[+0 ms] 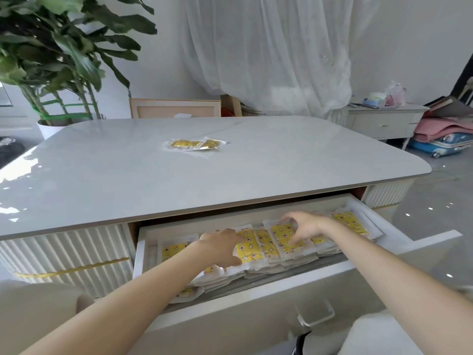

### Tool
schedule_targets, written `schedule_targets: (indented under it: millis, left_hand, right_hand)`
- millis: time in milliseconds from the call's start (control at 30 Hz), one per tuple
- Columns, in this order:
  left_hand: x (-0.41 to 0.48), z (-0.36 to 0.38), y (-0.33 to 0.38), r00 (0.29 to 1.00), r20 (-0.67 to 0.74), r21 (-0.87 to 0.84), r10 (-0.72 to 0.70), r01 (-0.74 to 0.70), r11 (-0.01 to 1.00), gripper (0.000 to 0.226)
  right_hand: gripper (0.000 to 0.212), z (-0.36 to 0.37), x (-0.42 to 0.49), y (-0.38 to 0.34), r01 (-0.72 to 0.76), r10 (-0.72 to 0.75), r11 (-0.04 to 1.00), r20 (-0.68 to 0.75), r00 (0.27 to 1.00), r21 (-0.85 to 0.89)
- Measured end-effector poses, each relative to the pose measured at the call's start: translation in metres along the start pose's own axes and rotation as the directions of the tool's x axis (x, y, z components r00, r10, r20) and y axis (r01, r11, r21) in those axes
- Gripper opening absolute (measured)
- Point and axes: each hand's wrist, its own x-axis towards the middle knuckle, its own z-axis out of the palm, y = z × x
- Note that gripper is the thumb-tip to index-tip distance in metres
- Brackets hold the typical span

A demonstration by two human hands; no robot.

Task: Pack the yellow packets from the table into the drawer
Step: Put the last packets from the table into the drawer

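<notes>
Open drawer (268,293): overlapping rows of flat, glossy yellow packets (268,245). Left hand (220,245) is flat, fingers pressing the row. Right hand (304,226) is loosely curled above it, gripping nothing. Leftover pile (195,144) lies mid-table (281,160), straight ahead, long axis crosswise, left hand probably nearer.

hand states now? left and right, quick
Left hand: open, pressing flat on the packets in the drawer.
Right hand: arched over the packets; grip cannot be told.
</notes>
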Motion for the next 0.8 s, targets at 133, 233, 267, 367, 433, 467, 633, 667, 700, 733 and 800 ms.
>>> schedule_targets:
  millis: [133, 233, 267, 367, 433, 467, 633, 667, 700, 733, 800]
  left_hand:
    - [0.003, 0.009, -0.001, 0.998, 0.037, -0.006, 0.045, -0.045, 0.999, 0.076]
    - [0.006, 0.017, -0.004, 0.997, 0.053, -0.022, 0.057, -0.056, 0.998, 0.078]
    - [0.006, 0.019, -0.006, 0.996, 0.061, -0.024, 0.061, -0.059, 0.998, 0.078]
    - [0.004, 0.018, -0.007, 0.996, 0.058, -0.035, 0.073, -0.071, 0.997, 0.074]
    - [0.0, 0.012, -0.006, 0.996, 0.034, -0.049, 0.082, -0.08, 0.996, 0.069]
    - [-0.003, 0.007, -0.005, 0.996, 0.02, -0.056, 0.084, -0.083, 0.995, 0.066]
    - [-0.035, -0.03, -0.001, 0.995, -0.077, -0.073, 0.057, -0.063, 0.995, 0.054]
    - [-0.043, -0.039, -0.002, 0.993, -0.11, -0.071, 0.049, -0.057, 0.996, 0.05]
    - [-0.051, -0.048, -0.005, 0.989, -0.145, -0.078, 0.04, -0.052, 0.996, 0.046]
    - [-0.059, -0.057, -0.008, 0.983, -0.184, -0.092, 0.027, -0.044, 0.995, 0.042]
    - [-0.069, -0.071, -0.02, 0.961, -0.275, -0.139, -0.019, -0.02, 0.99, 0.035]
  right_hand:
    - [0.093, 0.009, -0.007, -0.006, 0.083, -0.029, 0.963, 0.209, 0.977, -0.257]
    - [0.081, 0.02, -0.003, -0.004, 0.074, -0.053, 0.969, 0.092, 0.994, -0.237]
    - [0.079, 0.023, -0.003, -0.004, 0.077, -0.061, 0.964, 0.07, 0.996, -0.253]
    - [0.072, 0.021, -0.008, -0.01, 0.098, -0.085, 0.956, 0.06, 0.995, -0.276]
    - [0.061, 0.013, -0.017, -0.02, 0.124, -0.113, 0.949, 0.054, 0.992, -0.291]
    - [0.057, 0.008, -0.023, -0.026, 0.141, -0.13, 0.948, 0.058, 0.99, -0.284]
    - [0.038, -0.023, -0.059, -0.061, 0.25, -0.249, 0.956, 0.024, 0.968, -0.153]
    - [0.036, -0.031, -0.065, -0.067, 0.257, -0.258, 0.96, -0.002, 0.966, -0.11]
    - [0.035, -0.038, -0.071, -0.073, 0.257, -0.259, 0.964, -0.034, 0.965, -0.066]
    - [0.033, -0.044, -0.074, -0.078, 0.254, -0.256, 0.967, -0.077, 0.964, -0.033]
    - [0.031, -0.053, -0.075, -0.085, 0.255, -0.249, 0.967, -0.176, 0.952, 0.015]
